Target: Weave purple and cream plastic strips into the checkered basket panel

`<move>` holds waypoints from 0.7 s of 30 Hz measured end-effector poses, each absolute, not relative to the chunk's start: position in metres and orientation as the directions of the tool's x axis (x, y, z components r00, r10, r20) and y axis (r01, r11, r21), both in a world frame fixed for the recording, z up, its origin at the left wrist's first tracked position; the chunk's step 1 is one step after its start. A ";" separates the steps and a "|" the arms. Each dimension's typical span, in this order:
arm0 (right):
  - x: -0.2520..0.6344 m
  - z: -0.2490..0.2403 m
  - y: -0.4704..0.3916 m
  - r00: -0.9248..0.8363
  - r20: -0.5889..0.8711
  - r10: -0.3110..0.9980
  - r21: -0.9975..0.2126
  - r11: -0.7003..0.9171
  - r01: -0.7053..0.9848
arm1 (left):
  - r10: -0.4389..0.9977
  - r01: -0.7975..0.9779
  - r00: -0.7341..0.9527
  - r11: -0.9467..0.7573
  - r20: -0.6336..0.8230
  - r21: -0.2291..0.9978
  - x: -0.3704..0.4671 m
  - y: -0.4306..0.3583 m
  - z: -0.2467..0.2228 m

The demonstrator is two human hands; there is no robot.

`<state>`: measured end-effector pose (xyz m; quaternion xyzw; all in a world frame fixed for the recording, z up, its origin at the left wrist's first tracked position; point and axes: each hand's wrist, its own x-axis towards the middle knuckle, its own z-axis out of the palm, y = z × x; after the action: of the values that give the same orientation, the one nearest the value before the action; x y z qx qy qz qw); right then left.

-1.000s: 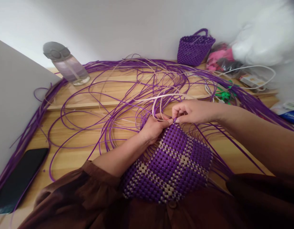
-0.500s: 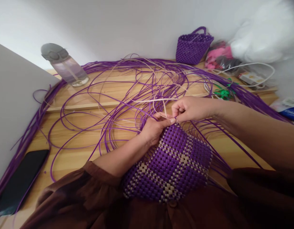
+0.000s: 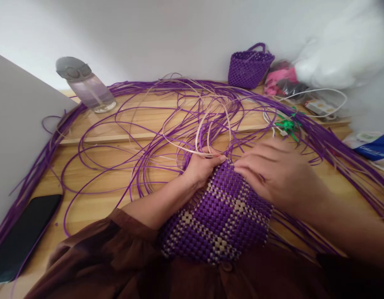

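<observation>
A woven purple-and-beige checkered piece (image 3: 216, 207) rests against my lap, with long loose strands running from its edges. My left hand (image 3: 202, 168) is closed at its top corner, thumb and fingers pinching the edge together with pale beige strips (image 3: 192, 148). Just right of that corner is my right hand (image 3: 272, 170), slightly blurred, its fingers curled and pinched over the weave's upper right edge. Whatever lies between those fingertips is too small to make out. Loops of beige strip rise above my left hand.
Purple strands (image 3: 148, 86) arc around the wooden table (image 3: 95, 166). A water bottle (image 3: 87, 87) stands back left and a black phone (image 3: 26, 236) lies front left. At the back right are a small purple woven basket (image 3: 249, 68), a green tie (image 3: 287, 124) and a white bundle (image 3: 338, 58).
My right hand has left the top corner beside my left fingers and moved right and slightly down. The beige strips now stand in taller loops. My left hand has kept its grip.
</observation>
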<state>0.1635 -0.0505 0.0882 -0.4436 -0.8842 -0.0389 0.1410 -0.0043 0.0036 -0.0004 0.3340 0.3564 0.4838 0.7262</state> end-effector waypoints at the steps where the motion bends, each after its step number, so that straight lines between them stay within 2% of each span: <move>1: 0.162 0.081 -0.060 -0.560 0.284 0.778 -0.060 0.598 0.799 | 0.944 -0.454 0.272 0.298 -0.188 0.839 -0.004 0.003 -0.001; 7: 0.149 0.039 -0.066 -0.360 0.488 0.795 -0.217 0.510 0.833 | 0.945 -0.441 0.285 0.276 -0.158 0.854 -0.005 0.003 0.002; 13: 0.145 0.033 -0.047 -0.249 0.530 0.811 -0.389 0.493 0.778 | 0.950 -0.417 0.275 0.254 -0.145 0.873 -0.006 0.004 0.004; 15: 0.147 0.036 -0.051 -0.198 0.469 0.860 -0.491 0.441 0.752 | 0.954 -0.394 0.265 0.239 -0.140 0.887 -0.007 0.004 0.004; 19: 0.154 0.052 -0.069 -0.157 0.067 0.985 -0.771 0.151 0.619 | 0.955 -0.359 0.267 0.225 -0.131 0.906 -0.009 0.002 0.006; 21: 0.156 0.057 -0.075 -0.152 -0.029 0.988 -0.813 0.065 0.578 | 0.954 -0.349 0.274 0.214 -0.119 0.913 -0.009 0.002 0.007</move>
<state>0.1559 -0.0753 0.0575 -0.5841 -0.6704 0.3554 0.2881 -0.0089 0.0019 0.0072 0.4090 0.3702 0.4752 0.6855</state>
